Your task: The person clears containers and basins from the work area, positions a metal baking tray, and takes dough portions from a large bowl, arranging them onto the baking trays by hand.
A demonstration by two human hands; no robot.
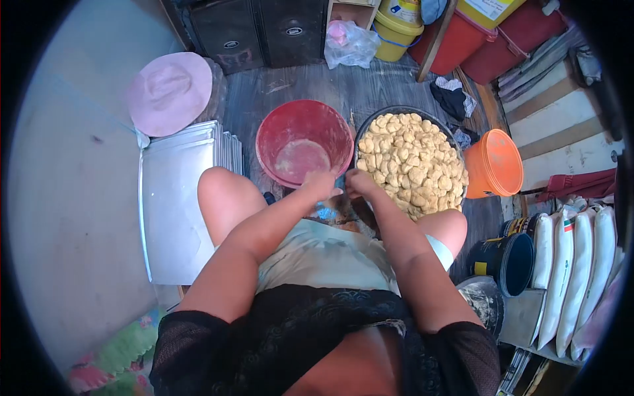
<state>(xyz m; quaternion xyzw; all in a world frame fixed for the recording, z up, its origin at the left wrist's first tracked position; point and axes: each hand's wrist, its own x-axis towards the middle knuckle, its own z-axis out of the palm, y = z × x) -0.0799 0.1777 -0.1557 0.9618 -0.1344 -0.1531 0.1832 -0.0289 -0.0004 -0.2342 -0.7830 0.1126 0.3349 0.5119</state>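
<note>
A red plastic tub [304, 142] stands in front of me, with pale residue smeared on its inside. To its right is a wide black basin [364, 123] heaped with yellowish, rounded lumps that look like dough [416, 158]. My left hand [321, 185] is over the tub's near rim; its fingers are blurred, and what they hold, if anything, does not show. Close beside the basin's left edge, my right hand [358, 184] has its fingers curled in. Anything inside it is hidden. The two hands are a short way apart, between my knees.
Metal trays [178, 191] are stacked at left, a pink hat [170, 92] above them. An orange bucket [496, 163] stands right of the basin. Farther right are a dark bucket [515, 264] and several white filled sacks [564, 270]. Yellow [396, 36] and red buckets [452, 43] line the back.
</note>
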